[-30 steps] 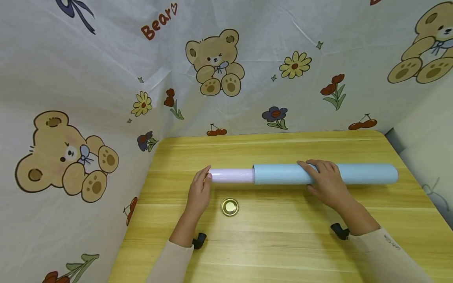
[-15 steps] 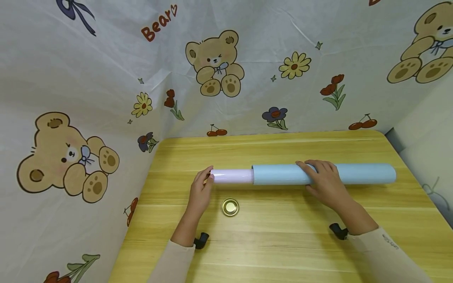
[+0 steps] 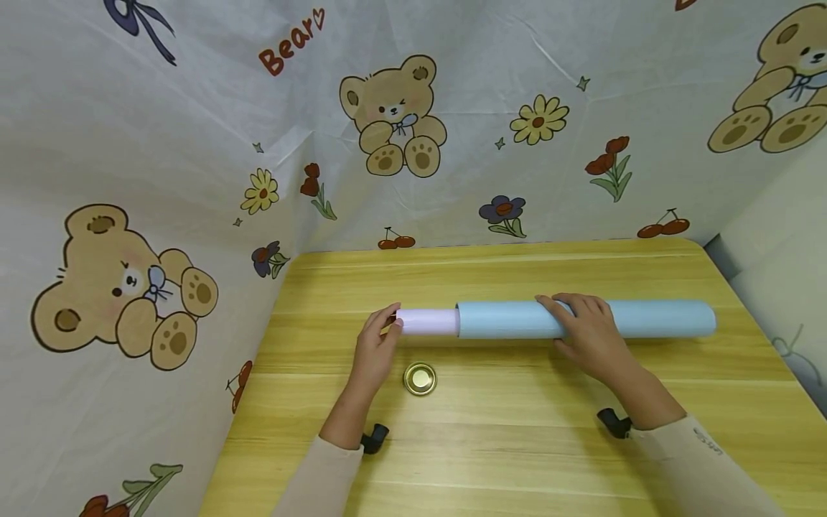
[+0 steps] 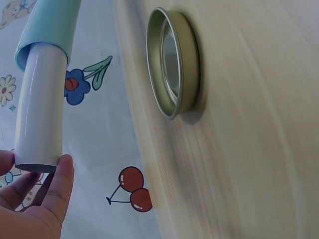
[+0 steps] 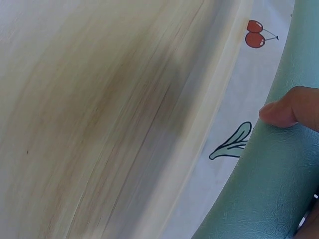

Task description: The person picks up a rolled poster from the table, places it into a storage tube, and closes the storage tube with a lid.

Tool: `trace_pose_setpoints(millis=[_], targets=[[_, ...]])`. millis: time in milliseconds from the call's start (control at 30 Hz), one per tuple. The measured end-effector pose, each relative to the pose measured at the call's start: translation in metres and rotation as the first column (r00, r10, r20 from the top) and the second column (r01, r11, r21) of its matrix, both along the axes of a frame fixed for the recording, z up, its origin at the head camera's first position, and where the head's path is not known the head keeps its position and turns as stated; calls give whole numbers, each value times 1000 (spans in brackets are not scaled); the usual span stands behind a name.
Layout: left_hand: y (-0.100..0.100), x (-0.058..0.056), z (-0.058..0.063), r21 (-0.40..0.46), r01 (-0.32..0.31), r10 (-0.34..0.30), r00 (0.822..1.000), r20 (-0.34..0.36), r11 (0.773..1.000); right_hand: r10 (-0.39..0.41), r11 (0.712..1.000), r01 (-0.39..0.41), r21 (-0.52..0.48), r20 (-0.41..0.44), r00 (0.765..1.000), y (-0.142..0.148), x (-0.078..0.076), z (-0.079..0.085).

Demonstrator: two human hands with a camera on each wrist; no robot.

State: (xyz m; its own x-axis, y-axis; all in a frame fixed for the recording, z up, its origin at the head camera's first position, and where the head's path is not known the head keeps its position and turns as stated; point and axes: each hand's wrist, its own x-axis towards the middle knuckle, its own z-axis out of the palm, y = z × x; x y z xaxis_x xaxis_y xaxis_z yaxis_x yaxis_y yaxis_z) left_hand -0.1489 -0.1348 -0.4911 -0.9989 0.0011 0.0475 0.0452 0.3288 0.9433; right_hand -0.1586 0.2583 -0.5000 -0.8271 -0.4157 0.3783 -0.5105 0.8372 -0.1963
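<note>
A light blue tube (image 3: 659, 319) lies lengthwise above the wooden table, and a narrower lilac tube (image 3: 429, 322) sticks out of its left end. My left hand (image 3: 376, 352) pinches the lilac tube's outer end; in the left wrist view the fingertips (image 4: 65, 164) sit at its open rim. My right hand (image 3: 593, 337) grips the blue tube around its middle from above, the thumb (image 5: 279, 113) lying along its side in the right wrist view. Below the lilac tube, a round gold metal lid (image 3: 420, 378) lies on the table with its hollow side up.
The wooden table (image 3: 504, 445) ends at the back against a white cloth (image 3: 465, 158) printed with bears and flowers, which also hangs at the left. A black wrist mount (image 3: 375, 438) shows beside the left sleeve, another at the right sleeve.
My left hand has moved right, sliding the lilac tube deeper into the blue one, so less of it shows. The blue tube and my right hand have shifted slightly left. The lid stays put.
</note>
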Motion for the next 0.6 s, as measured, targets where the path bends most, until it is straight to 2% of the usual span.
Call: trace_pose_setpoints(millis=[333,600], targets=[[7,-2,-2,-1,12,-12,1000,-17,1000,-2,1000,2,8,8,1000,-6,-2,0],[13,0,0,16,22,-23,998,54,1000,0,1000,-1,11,4,1000,-11,-3,-3]])
